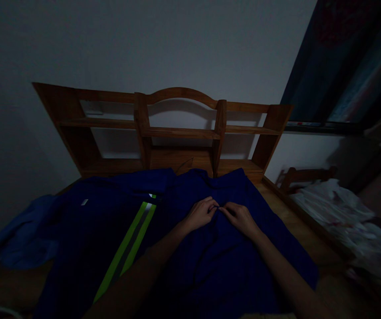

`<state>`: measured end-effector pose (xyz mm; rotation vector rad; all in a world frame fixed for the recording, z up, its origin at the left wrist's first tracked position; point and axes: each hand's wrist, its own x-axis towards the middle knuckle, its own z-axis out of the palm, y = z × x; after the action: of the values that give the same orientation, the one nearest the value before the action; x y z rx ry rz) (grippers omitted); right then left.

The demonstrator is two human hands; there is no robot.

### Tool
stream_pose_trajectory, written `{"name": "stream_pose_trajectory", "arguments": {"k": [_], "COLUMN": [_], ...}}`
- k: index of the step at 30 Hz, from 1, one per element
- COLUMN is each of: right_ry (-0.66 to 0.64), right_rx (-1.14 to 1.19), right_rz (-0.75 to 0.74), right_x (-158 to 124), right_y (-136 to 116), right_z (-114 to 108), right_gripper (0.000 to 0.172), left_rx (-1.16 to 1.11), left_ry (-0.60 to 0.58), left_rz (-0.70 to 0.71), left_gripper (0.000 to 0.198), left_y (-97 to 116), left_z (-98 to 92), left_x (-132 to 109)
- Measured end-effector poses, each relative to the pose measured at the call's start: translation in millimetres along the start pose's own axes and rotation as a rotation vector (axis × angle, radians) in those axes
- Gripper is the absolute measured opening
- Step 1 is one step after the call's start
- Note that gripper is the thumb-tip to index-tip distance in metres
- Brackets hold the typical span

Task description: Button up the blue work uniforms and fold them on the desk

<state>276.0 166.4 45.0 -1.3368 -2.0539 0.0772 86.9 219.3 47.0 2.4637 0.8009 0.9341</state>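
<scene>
a pinch in dim light

a pale wall (177, 44) rises behind. before it, a wooden counter (288, 215) has a shelf unit (180, 132) along its far side. dark blue cloth (237, 261) lies rumpled over the counter in front of the shelves, a yellow-green banded stripe (126, 246) running down its left part. near the cloth's middle, the left hand (202, 213) and right hand (242, 218) meet, fingertips pinching one small bit of it. smallest, a white label (84, 202) sits far left.
</scene>
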Motion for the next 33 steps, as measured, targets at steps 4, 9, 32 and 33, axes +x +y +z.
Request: {"name": "stream_pose_trajectory", "arguments": {"k": [4,9,32,33], "right_ry": [0.002,0.003,0.022,0.026], "right_rx": [-0.015,-0.035,-0.091,-0.092], "right_rz": [-0.002,-0.011,-0.006,-0.005], "right_x": [-0.5,-0.3,-0.6,-0.5], "right_y": [0.1,0.4,-0.6,-0.9], "right_z": [0.1,-0.5,-2.6,-2.7], "right_gripper": [0.023,0.025,0.024,0.024], "left_rx": [-0.012,-0.044,-0.075,-0.077], "left_ry": [0.01,0.005,-0.027,-0.026], "left_rz": [-0.007,-0.004,-0.043,-0.043], "left_gripper": [0.02,0.019,0.021,0.021], "left_y": [0.1,-3.1,-11.3,-10.5], "left_z": [0.5,2.5,6.6,6.3], "left_x": [-0.2,0.8,3.3,3.2]}}
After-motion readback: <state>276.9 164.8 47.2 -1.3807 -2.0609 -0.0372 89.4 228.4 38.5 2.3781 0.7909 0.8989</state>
